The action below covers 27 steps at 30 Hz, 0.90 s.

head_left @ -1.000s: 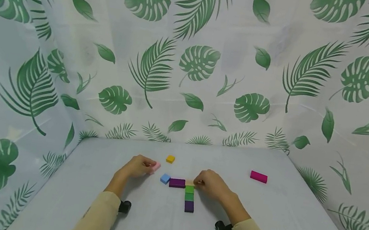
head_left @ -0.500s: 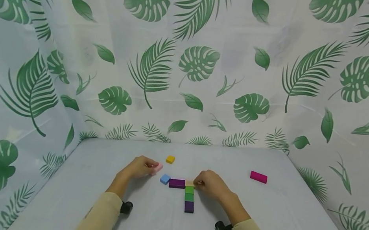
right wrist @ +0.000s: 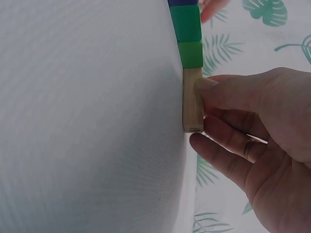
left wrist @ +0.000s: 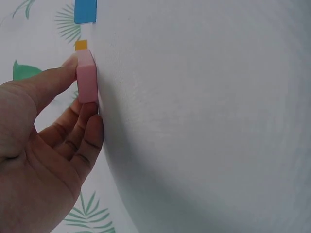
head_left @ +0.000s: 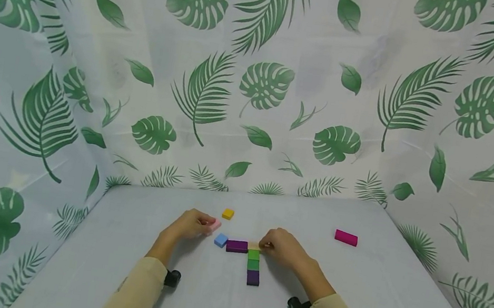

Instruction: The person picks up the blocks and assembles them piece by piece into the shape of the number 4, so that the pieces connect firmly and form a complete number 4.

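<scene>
My left hand pinches a pink block between thumb and fingers, just over or on the table behind a light blue block. My right hand grips a plain wooden block, thumb on one side and fingers on the other. This block lies at the far end of a column: a light green block, a darker green block and a dark violet block. A purple block lies to the left of the wooden one, seemingly touching it. My fingers hide the wooden block's right end in the head view.
A yellow block lies farther back, behind the blue block. Off to the right is a magenta block. The white tabletop ends at a leaf-patterned curtain at the back and sides.
My left hand has shifted a little to the right with the pink block, toward the space behind the blue block. The right hand has stayed in place on the wooden block.
</scene>
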{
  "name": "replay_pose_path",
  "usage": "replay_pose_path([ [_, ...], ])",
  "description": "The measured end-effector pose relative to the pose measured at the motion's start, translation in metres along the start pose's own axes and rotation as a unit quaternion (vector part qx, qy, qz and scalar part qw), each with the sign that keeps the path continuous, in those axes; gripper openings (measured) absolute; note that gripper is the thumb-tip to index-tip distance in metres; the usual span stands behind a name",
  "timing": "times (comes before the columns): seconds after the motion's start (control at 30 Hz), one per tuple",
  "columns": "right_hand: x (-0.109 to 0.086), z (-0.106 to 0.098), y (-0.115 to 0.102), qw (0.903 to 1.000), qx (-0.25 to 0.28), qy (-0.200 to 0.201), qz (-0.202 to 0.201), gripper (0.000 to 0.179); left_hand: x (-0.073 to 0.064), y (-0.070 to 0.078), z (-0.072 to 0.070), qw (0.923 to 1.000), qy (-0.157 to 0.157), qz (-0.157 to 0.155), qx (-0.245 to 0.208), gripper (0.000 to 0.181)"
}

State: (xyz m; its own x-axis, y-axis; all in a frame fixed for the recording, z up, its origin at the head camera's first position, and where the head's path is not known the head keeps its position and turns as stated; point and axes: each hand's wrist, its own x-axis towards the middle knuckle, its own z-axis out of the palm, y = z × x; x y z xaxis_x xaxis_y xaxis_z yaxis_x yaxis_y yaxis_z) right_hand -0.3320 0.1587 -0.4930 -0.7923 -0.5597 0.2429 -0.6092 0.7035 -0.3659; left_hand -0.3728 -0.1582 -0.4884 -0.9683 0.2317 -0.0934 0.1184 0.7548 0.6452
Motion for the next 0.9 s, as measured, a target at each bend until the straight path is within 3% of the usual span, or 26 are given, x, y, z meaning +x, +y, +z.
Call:
replay_pose_path([
  [0.23, -0.0007, -0.0013, -0.0014, 1.0, 0.003, -0.001, -0.006, 0.013, 0.0038, 0.0008, 0.0037, 1.0, -0.005, -0.004, -0.002, 0.033],
  [0.9, -0.0003, 0.0002, 0.0004, 1.0, -0.004, -0.003, -0.003, 0.013, 0.0094, 0.0012, 0.0065, 0.9993, -0.017, 0.024, 0.022, 0.033],
])
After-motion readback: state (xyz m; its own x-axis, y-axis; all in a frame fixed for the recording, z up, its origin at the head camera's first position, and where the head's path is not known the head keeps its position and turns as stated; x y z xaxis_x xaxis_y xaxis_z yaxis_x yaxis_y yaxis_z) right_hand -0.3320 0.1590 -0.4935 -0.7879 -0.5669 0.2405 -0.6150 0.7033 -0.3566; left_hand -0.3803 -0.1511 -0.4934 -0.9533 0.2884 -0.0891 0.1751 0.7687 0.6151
